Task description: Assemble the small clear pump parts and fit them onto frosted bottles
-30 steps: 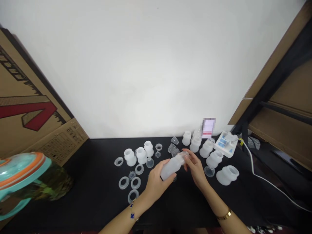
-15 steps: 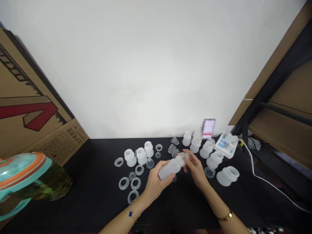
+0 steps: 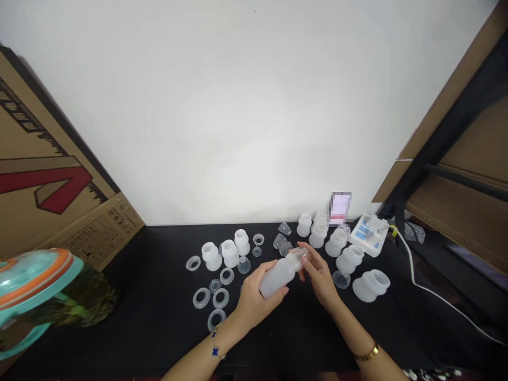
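A frosted white baby bottle (image 3: 277, 277) lies tilted in my left hand (image 3: 254, 291), its neck pointing up to the right. My left fingers and thumb wrap round its body. At the bottle's top end, my right hand (image 3: 317, 270) grips a clear cap (image 3: 300, 257) between thumb and fingers; the cap sits over the neck. Just behind the cap, several loose clear caps (image 3: 281, 242) lie on the black table. Left of my left hand are translucent collar rings (image 3: 220, 298) and clear nipples (image 3: 243, 264).
Several white bottles (image 3: 211, 256) stand at the left, and more white bottles (image 3: 351, 258) at the right. A white power strip (image 3: 369, 233) trails a white cable (image 3: 432, 296). A turquoise-lidded jug (image 3: 43, 286) and a cardboard box (image 3: 51, 159) occupy the far left.
The bottle's base and my left hand have shifted very slightly to the right. My right hand stays on the cap, and the loose parts keep their places.
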Demonstrator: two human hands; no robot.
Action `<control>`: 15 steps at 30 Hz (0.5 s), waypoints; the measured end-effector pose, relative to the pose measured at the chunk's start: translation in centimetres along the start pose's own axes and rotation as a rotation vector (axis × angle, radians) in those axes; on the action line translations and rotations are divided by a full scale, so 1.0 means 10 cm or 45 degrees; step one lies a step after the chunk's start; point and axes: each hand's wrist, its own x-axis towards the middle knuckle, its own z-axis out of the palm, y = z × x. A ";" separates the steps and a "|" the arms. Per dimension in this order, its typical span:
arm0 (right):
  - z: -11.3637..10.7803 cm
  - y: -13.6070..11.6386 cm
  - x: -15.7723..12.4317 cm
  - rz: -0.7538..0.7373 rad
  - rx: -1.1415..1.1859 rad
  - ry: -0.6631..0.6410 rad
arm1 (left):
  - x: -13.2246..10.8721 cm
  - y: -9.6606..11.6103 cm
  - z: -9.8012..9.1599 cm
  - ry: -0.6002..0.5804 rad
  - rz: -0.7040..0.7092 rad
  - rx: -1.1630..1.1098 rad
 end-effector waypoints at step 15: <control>0.03 -0.03 -0.06 0.159 0.136 -0.171 | 0.01 0.06 -0.04 -0.545 -0.395 -0.773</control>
